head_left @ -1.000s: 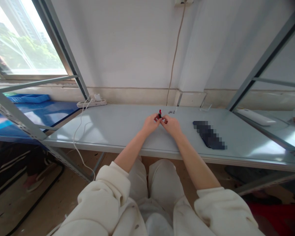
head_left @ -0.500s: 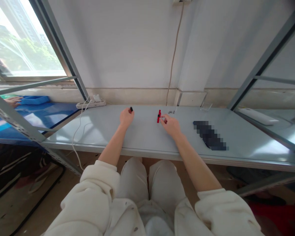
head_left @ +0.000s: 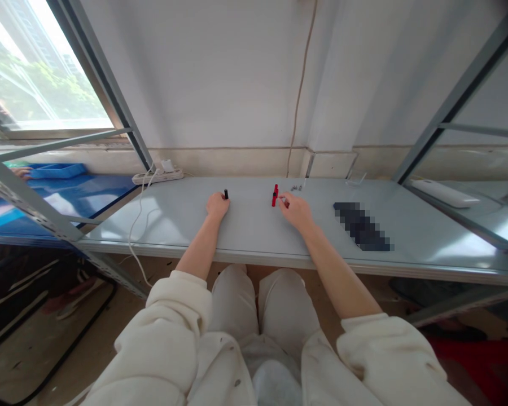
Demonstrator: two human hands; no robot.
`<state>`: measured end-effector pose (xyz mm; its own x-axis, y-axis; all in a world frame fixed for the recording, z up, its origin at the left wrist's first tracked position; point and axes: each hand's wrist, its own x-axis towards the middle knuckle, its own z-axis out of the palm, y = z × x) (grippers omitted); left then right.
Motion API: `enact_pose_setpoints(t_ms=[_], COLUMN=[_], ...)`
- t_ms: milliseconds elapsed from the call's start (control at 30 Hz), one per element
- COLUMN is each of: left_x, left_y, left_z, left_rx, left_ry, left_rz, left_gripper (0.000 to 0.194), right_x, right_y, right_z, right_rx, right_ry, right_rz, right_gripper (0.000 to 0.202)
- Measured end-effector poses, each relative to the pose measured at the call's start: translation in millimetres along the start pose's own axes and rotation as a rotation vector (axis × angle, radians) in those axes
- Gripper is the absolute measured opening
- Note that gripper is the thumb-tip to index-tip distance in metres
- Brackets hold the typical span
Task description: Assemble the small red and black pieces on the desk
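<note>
My left hand point(head_left: 217, 205) is closed around a small black cylinder point(head_left: 226, 194), which stands up out of the fist above the grey tabletop point(head_left: 249, 231). My right hand point(head_left: 297, 211) has its thumb and forefinger drawn together just right of a slim red piece with a black middle point(head_left: 275, 195). Whether those fingertips touch the red piece, or pinch something tiny, is too small to make out. Behind the right hand lie several small metal parts point(head_left: 296, 188).
A dark pixelated object point(head_left: 362, 226) lies right of my right arm. At the back left is a power strip point(head_left: 157, 176) with white cables hanging over the front edge. A clear plastic piece point(head_left: 356, 180) stands at the back. Another person's hand point(head_left: 22, 172) is near a blue tray point(head_left: 58, 170).
My left hand has come down slightly, and the black cylinder now points more upright. My right hand sits a touch further right of the red piece. The whole view has shifted slightly.
</note>
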<state>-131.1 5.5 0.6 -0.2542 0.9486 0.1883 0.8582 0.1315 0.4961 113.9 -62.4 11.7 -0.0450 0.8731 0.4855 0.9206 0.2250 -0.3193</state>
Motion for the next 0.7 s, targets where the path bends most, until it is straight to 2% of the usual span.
enact_pose_setpoints(t_ms=[167, 267, 467, 600, 700], left_x=[2.6, 2.9, 4.2, 2.9, -2.1], left_y=[0.8, 1.6, 2.4, 0.4, 0.5], left_z=[2.5, 3.3, 4.0, 3.3, 0.8], left_rx=[0.002, 0.013, 0.017, 0.007, -0.059], left_ry=[-0.003, -0.001, 0.002, 0.000, 0.088], left_rz=[-0.005, -0.002, 0.000, 0.005, 0.024], left_gripper=[0.023, 0.023, 0.021, 0.023, 0.036], right_x=[-0.5, -0.2, 0.5, 0.7, 1.0], right_y=[-1.0, -0.2, 4.1, 7.5, 9.6], right_z=[-1.2, -2.1, -5.1, -5.9, -4.9], right_rx=[0.003, 0.012, -0.064, -0.112, -0.134], right_ry=[0.007, 0.003, -0.129, -0.199, -0.231], right_rz=[0.028, 0.094, 0.295, 0.362, 0.383], right_gripper=[0.027, 0.025, 0.024, 0.025, 0.026])
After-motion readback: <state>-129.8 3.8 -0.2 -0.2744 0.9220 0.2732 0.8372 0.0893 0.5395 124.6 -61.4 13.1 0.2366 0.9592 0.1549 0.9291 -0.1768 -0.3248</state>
